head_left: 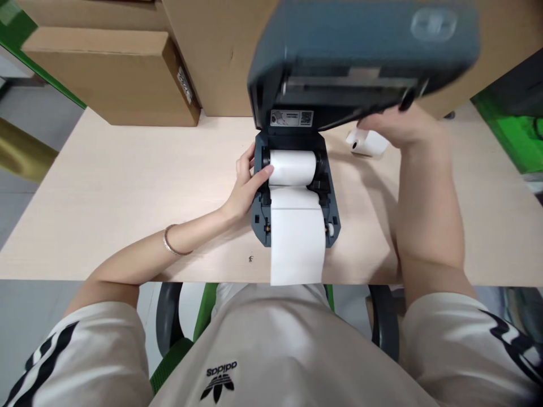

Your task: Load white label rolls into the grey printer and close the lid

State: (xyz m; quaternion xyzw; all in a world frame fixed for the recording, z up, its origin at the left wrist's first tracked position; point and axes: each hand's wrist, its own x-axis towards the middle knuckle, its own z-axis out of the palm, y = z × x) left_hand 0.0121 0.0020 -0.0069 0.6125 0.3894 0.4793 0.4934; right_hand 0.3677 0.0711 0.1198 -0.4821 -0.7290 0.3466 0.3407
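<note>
One printer (262,220) stands open at centre frame: the left hand (246,180) clasps its side, thumb at the paper roll (293,168); the right hand (396,127), upper right, grips the raised lid (365,48) (fingers partly hidden). Best keep the lid steady, the paper strip (297,246) straight.

Left grip (246,183) touches printer base (324,187) and right grip (403,125) holds lid (365,51).
</note>
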